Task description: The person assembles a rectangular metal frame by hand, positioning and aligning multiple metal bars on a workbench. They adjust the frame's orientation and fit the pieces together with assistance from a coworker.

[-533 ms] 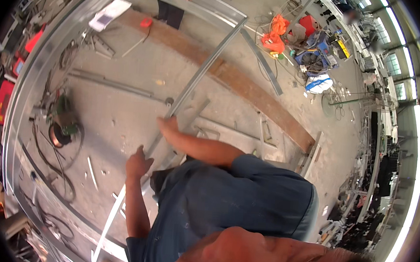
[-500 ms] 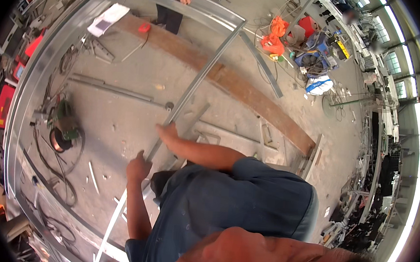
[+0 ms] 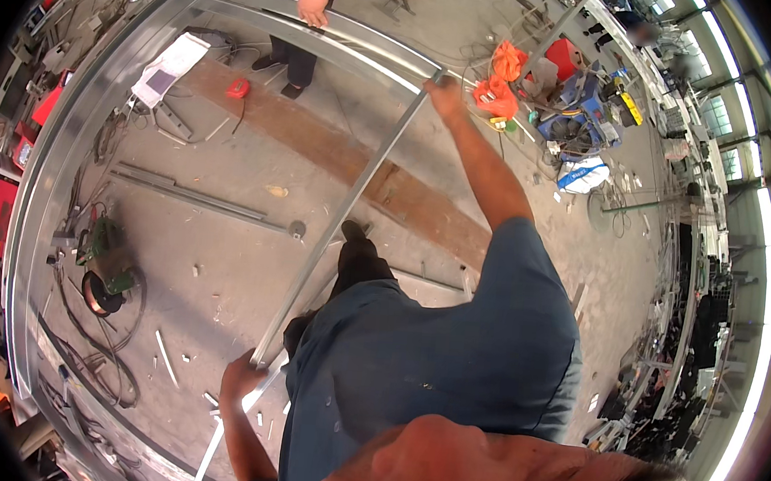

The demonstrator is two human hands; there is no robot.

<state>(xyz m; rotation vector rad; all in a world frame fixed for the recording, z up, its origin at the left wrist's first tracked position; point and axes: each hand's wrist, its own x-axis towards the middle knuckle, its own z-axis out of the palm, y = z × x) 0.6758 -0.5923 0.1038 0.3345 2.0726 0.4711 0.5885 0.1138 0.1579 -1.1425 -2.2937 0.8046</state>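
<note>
A large rectangular metal frame [image 3: 337, 215] of grey channel bars spans the view, held off the floor. My right hand [image 3: 443, 90] closes round its near bar by the far right corner, arm stretched out. Further down the same bar, my left hand [image 3: 243, 377] grips it, its fingers partly hidden. Across the frame, a co-worker's two hands [image 3: 313, 6] hold the far bar. Below, a rusty brown steel beam [image 3: 294, 136] lies on the floor, with a red tape measure [image 3: 238, 89] on it and white paper sheets [image 3: 169, 69] at its far end.
A green machine with a wire spool [image 3: 103, 292] and looped cables lie on the floor inside the frame's outline. Loose metal bars [image 3: 196, 196] rest near the middle. Orange cloth [image 3: 496, 98] and blue tool bags [image 3: 573, 111] sit at the far right.
My right hand has moved far along the bar to its corner. My left hand has slid nearer to me. The frame's far side has shifted nearer, and more of the co-worker shows.
</note>
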